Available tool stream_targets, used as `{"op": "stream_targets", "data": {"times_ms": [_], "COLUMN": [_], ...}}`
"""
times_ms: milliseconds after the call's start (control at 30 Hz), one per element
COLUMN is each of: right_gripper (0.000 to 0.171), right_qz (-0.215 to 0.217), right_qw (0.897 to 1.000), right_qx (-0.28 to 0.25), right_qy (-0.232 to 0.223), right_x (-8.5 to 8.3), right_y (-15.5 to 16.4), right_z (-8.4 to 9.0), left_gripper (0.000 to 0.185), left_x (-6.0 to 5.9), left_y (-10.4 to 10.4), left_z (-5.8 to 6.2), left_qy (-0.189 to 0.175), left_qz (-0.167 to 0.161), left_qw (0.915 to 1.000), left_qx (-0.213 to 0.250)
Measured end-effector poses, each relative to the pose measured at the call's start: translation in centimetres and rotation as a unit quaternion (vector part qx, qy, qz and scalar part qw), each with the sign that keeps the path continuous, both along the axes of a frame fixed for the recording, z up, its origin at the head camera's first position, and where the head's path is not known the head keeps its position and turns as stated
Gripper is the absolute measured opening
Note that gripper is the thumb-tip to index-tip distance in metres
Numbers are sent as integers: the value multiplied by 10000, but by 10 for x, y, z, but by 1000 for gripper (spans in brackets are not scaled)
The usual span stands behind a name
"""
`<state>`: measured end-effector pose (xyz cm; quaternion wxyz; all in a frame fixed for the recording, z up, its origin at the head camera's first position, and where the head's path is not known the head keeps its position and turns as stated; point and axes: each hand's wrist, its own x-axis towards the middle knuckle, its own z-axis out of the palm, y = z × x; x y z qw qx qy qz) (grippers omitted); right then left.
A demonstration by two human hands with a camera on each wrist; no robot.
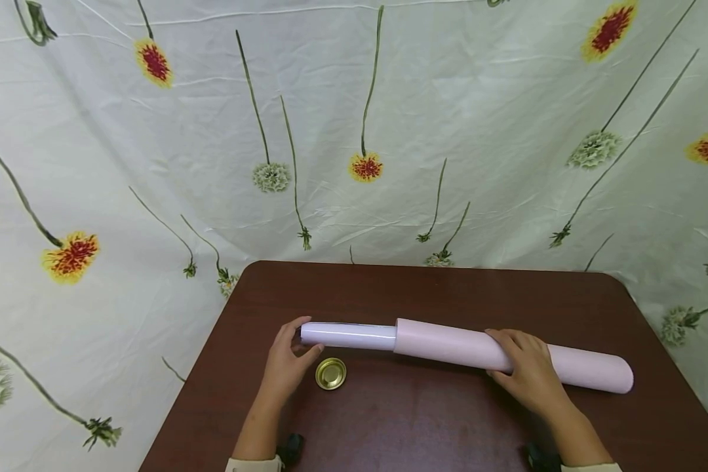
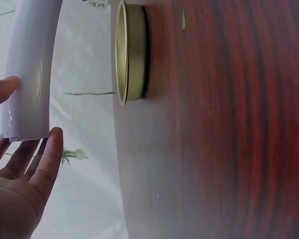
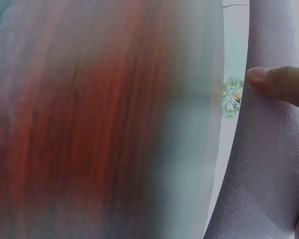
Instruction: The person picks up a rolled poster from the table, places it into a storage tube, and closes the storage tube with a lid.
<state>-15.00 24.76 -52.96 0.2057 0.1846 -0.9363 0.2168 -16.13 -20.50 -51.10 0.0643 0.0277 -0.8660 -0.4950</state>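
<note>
On the brown wooden surface (image 1: pixel 425 419), a long pink tube (image 1: pixel 507 354) lay across the middle, with a glossy white roll (image 1: pixel 348 335) protruding from its left mouth. At the far left, the left hand (image 1: pixel 286 364) was held at the free end of the white roll; its fingers (image 2: pixel 50 149) were loosely curved about that end, thumb on one side and fingertips on the other, touching the roll's edge rather than clamping it hard. Just beside that hand, nearer the person, a small round gold lid (image 1: pixel 330 373) rested on the surface, apart from both tube and roll; in the left wrist view it was seen with its hollow side up. Farther right, the right hand (image 1: pixel 528 373) was laid over the pink tube, its fingers wrapped across the top and the thumb (image 3: pixel 279 84) pressed against the textured pink wall, so that the tube was held steady.

By judgement, the work stood partway: a good stretch of the white roll was housed inside the tube, while a visible length remained outside. The lid had not been fitted to either end. Whether the tube's right end was capped could not be told. A flowered cloth (image 1: pixel 354 131) hung behind.
</note>
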Motion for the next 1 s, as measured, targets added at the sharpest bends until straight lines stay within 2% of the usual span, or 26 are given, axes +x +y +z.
{"op": "stream_targets", "data": {"times_ms": [433,767,1000], "right_gripper": [82,84,83], "right_qz": [55,64,62], "right_qw": [9999,9999,10000], "right_qx": [-38,-43,-37], "right_qy": [114,122,64], "right_x": [-2,-1,0], "right_y": [-5,-8,-12], "right_z": [-3,-4,-3], "left_gripper": [61,58,57], "left_x": [0,3,4], "left_y": [3,5,6], "left_z": [-3,-2,-1], "left_qy": [207,67,110], "left_qz": [-19,-32,-92], "left_qw": [9998,9999,9998], "left_qx": [-79,-148,-113]}}
